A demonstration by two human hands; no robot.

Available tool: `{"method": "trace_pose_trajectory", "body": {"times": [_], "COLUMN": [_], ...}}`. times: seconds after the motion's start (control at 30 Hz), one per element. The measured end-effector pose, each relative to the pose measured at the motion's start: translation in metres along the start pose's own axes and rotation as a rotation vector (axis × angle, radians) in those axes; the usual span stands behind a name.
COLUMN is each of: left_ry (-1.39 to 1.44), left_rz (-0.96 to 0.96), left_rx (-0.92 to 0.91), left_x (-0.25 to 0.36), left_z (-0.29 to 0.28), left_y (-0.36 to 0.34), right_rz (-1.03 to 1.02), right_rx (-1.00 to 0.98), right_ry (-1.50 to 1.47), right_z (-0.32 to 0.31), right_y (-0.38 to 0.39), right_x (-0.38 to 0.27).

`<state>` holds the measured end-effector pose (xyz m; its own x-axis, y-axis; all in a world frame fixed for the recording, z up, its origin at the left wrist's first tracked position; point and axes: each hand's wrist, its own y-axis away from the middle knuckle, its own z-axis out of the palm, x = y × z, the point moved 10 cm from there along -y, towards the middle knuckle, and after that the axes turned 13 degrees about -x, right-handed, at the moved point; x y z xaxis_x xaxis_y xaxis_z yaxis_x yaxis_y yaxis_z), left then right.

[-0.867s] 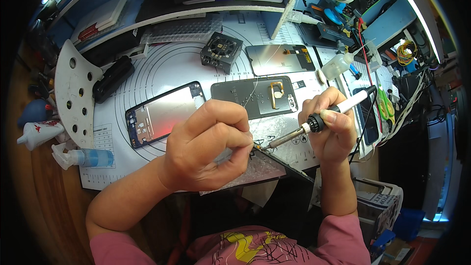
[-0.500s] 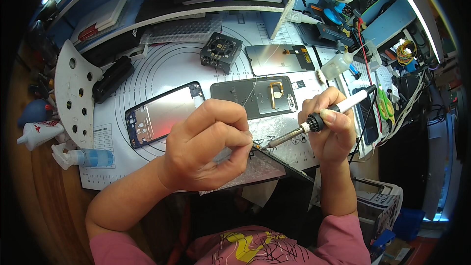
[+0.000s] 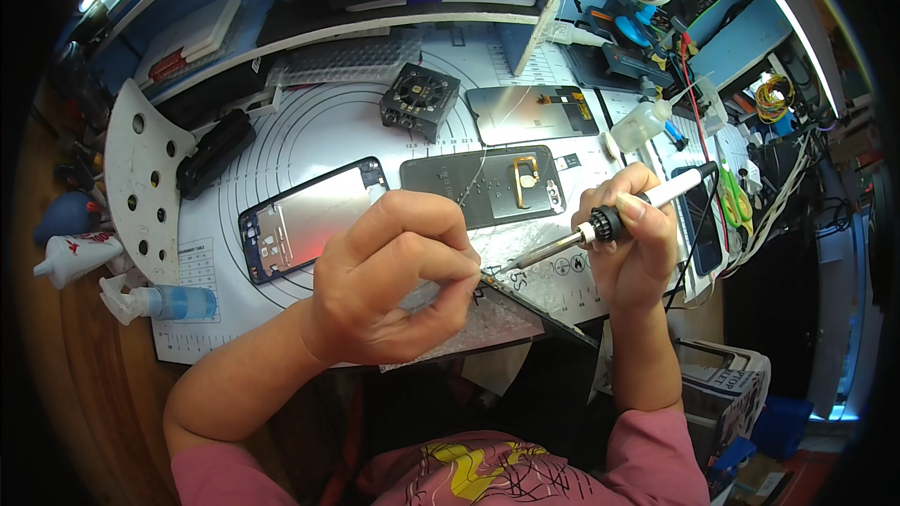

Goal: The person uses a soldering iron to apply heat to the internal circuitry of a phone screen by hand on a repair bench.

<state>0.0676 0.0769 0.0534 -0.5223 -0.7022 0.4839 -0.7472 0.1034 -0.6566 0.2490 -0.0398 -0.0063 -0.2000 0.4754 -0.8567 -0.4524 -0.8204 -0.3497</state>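
Note:
My right hand point(image 3: 630, 234) is closed around a soldering iron point(image 3: 671, 190) with a white handle and a black ribbed collar. Its metal tip points left, close to my left fingertips. My left hand point(image 3: 398, 276) is closed in a pinch, with a thin pale wire point(image 3: 485, 157) trailing up from behind it. Between the hands, a thin dark panel point(image 3: 544, 312) slants down to the right, seen nearly edge-on. A small gold-coloured spot shows at its upper end, beside the pinch. Whether the iron touches the panel, I cannot tell.
Behind my hands lie a phone frame point(image 3: 314, 218), a dark phone back point(image 3: 441, 186) with small screws on it, and a silvery screen panel point(image 3: 506, 117). A small fan point(image 3: 419, 98) stands farther back. Bottles flank the mat; the iron's cable point(image 3: 705, 225) hangs at right.
The soldering iron's tip has risen slightly, a little away from the panel's edge. My left hand keeps its pinch and has barely shifted.

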Motion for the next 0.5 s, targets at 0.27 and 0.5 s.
{"method": "trace_pose_trajectory", "body": {"times": [0.27,0.5], "left_ry": [0.1,0.188], "left_rz": [-0.019,-0.049], "left_rx": [0.021,-0.071], "left_x": [-0.007,-0.009], "left_z": [0.002,0.008], "left_y": [0.004,0.005], "right_rz": [-0.087,-0.5], "right_rx": [0.135,0.599], "right_ry": [-0.039,0.243], "right_z": [-0.016,-0.054], "right_y": [0.008,0.088], "right_x": [-0.017,-0.137]}}
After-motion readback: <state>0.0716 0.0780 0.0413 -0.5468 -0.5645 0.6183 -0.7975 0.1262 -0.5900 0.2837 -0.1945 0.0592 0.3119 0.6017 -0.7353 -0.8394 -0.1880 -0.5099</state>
